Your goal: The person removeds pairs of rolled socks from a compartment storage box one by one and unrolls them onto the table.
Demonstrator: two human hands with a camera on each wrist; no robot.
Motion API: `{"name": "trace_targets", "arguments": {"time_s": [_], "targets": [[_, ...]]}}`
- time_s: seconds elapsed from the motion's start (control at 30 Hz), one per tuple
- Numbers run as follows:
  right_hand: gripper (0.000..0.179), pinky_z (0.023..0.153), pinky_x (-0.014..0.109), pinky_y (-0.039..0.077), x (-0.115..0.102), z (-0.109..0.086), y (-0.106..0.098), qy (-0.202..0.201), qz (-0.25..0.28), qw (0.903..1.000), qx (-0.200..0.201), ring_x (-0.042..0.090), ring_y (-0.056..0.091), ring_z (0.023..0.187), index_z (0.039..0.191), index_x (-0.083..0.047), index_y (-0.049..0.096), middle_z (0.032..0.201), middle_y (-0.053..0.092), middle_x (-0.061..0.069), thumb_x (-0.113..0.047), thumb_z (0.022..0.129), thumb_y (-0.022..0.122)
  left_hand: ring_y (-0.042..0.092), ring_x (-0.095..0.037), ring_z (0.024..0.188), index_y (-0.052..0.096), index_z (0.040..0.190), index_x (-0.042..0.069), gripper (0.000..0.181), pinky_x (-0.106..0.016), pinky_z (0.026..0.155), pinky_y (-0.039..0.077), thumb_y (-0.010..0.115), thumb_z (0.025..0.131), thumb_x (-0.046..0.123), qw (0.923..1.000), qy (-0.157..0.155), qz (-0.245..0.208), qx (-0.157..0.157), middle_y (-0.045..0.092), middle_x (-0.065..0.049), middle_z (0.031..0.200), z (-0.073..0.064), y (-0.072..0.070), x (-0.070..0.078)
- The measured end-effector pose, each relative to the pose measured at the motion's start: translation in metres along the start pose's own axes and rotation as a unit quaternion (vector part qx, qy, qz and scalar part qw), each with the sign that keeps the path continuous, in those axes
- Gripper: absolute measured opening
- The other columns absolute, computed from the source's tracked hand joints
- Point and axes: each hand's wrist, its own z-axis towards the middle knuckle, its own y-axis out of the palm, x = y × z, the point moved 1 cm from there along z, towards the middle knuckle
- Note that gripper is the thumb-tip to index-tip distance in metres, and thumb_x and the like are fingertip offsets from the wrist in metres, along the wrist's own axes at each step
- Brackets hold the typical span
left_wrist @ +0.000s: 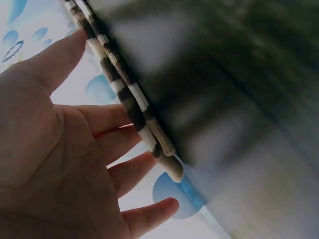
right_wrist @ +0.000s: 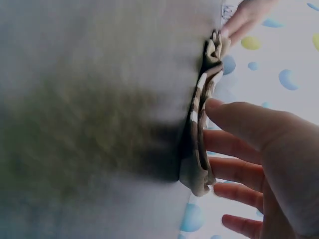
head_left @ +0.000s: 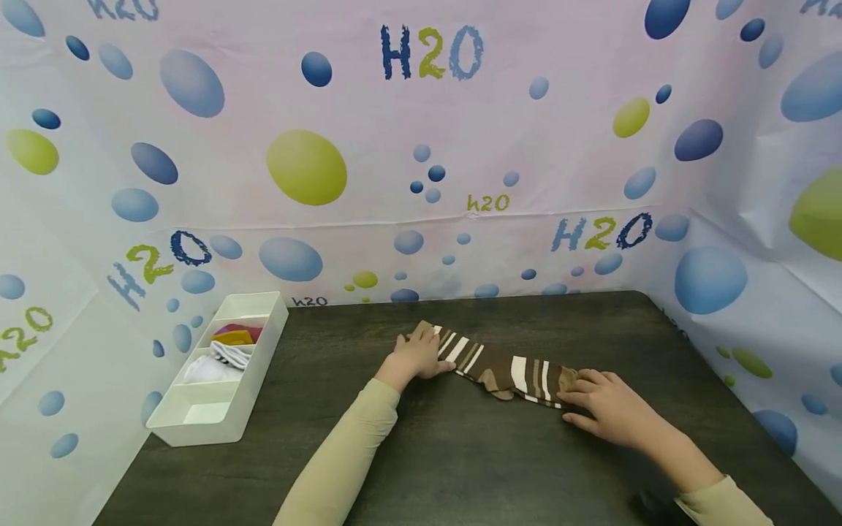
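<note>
A brown sock pair (head_left: 497, 367) with white and tan stripes stretches across the dark table, one sock lying on top of the other. My left hand (head_left: 416, 356) rests on its left end, fingers spread. At the right end, the fingers of my right hand (head_left: 612, 405) touch the tan tip. The left wrist view shows the two striped layers (left_wrist: 124, 92) edge-on beside nearly straight fingers. In the right wrist view the thumb and extended fingers lie along the layered socks (right_wrist: 197, 134), and the left hand (right_wrist: 251, 15) touches their far end.
A white divided box (head_left: 256, 394) stands at the table's left side. One compartment holds purple and mustard cloth (head_left: 235, 335), another white-and-grey cloth (head_left: 213, 367). The dark table (head_left: 460, 467) meets a dotted backdrop behind and at the sides.
</note>
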Motion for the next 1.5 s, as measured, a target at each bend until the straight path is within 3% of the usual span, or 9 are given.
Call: {"name": "trace_targets", "arguments": {"time_s": [0.2, 0.3, 0.47, 0.67, 0.83, 1.07, 1.3, 1.4, 1.5], "targets": [[0.039, 0.102, 0.061, 0.04, -0.003, -0.004, -0.003, 0.012, 0.051, 0.9983, -0.024, 0.04, 0.053, 0.127, 0.113, -0.012, 0.073, 0.122, 0.069, 0.011, -0.039, 0.085, 0.071, 0.008, -0.025, 0.154, 0.023, 0.156, 0.013, 0.08, -0.058, 0.119, 0.02, 0.032, 0.096, 0.066, 0.9999, 0.002, 0.006, 0.008, 0.012, -0.006, 0.165, 0.015, -0.005, 0.003], [0.04, 0.099, 0.061, 0.043, -0.002, -0.004, -0.005, 0.016, 0.093, 0.9947, -0.04, 0.043, 0.056, 0.123, 0.113, -0.009, 0.072, 0.123, 0.067, 0.016, -0.04, 0.087, 0.07, 0.008, -0.026, 0.154, 0.023, 0.155, 0.012, 0.083, -0.058, 0.118, 0.021, 0.031, 0.095, 0.068, 1.0, 0.004, 0.006, 0.007, 0.012, -0.007, 0.165, 0.021, -0.007, 0.008], [0.042, 0.088, 0.055, 0.051, -0.003, -0.005, -0.008, 0.015, 0.137, 0.9884, -0.065, 0.04, 0.064, 0.109, 0.113, -0.009, 0.071, 0.118, 0.067, 0.014, -0.042, 0.089, 0.068, 0.007, -0.026, 0.154, 0.023, 0.155, 0.011, 0.086, -0.057, 0.119, 0.021, 0.032, 0.094, 0.07, 1.0, 0.004, 0.0, 0.002, 0.01, -0.007, 0.165, 0.03, -0.01, 0.017], [0.037, 0.082, 0.048, 0.054, -0.009, -0.007, -0.01, 0.016, 0.128, 0.9889, -0.073, 0.028, 0.067, 0.097, 0.111, -0.013, 0.072, 0.109, 0.067, 0.003, -0.043, 0.088, 0.068, 0.002, -0.025, 0.154, 0.019, 0.156, 0.011, 0.088, -0.056, 0.121, 0.016, 0.032, 0.093, 0.071, 0.9999, -0.01, 0.001, -0.008, 0.004, -0.005, 0.166, 0.042, -0.013, 0.03], [0.038, 0.079, 0.047, 0.055, -0.02, -0.009, -0.014, 0.001, 0.111, 0.9911, -0.073, 0.025, 0.067, 0.093, 0.109, -0.016, 0.073, 0.107, 0.068, 0.001, -0.047, 0.088, 0.067, 0.009, -0.028, 0.153, 0.026, 0.155, 0.012, 0.091, -0.056, 0.12, 0.02, 0.039, 0.089, 0.074, 0.9995, -0.004, 0.027, 0.017, 0.011, -0.005, 0.165, 0.049, -0.016, 0.038], [0.035, 0.081, 0.048, 0.054, -0.036, -0.011, -0.018, -0.036, 0.123, 0.9891, -0.073, 0.024, 0.066, 0.098, 0.108, -0.021, 0.073, 0.111, 0.069, -0.001, -0.049, 0.089, 0.065, 0.017, -0.028, 0.151, 0.03, 0.154, 0.014, 0.096, -0.05, 0.119, 0.025, 0.051, 0.082, 0.074, 0.9948, 0.052, 0.074, 0.048, 0.012, -0.004, 0.164, 0.061, -0.021, 0.042], [0.035, 0.084, 0.05, 0.053, -0.05, -0.013, -0.023, -0.062, 0.159, 0.98, -0.102, 0.02, 0.066, 0.103, 0.114, -0.028, 0.072, 0.116, 0.07, -0.008, -0.052, 0.092, 0.059, 0.022, -0.025, 0.15, 0.031, 0.153, 0.023, 0.092, -0.049, 0.118, 0.028, 0.057, 0.08, 0.071, 0.9829, 0.129, 0.12, 0.053, 0.021, 0.001, 0.163, 0.073, -0.024, 0.043], [0.037, 0.087, 0.051, 0.053, -0.054, -0.014, -0.024, -0.066, 0.185, 0.9743, -0.111, 0.021, 0.066, 0.105, 0.118, -0.027, 0.07, 0.117, 0.07, -0.01, -0.051, 0.093, 0.058, 0.027, -0.024, 0.149, 0.032, 0.153, 0.025, 0.088, -0.051, 0.118, 0.028, 0.059, 0.081, 0.068, 0.9789, 0.165, 0.11, 0.05, 0.025, 0.002, 0.162, 0.076, -0.023, 0.041], [0.036, 0.086, 0.048, 0.054, -0.055, -0.015, -0.025, -0.077, 0.193, 0.9738, -0.093, 0.017, 0.066, 0.105, 0.12, -0.026, 0.069, 0.117, 0.07, -0.012, -0.048, 0.094, 0.059, 0.032, -0.021, 0.147, 0.035, 0.152, 0.024, 0.084, -0.052, 0.118, 0.026, 0.062, 0.083, 0.063, 0.9777, 0.192, 0.068, 0.05, 0.03, 0.002, 0.16, 0.077, -0.022, 0.038]]}}
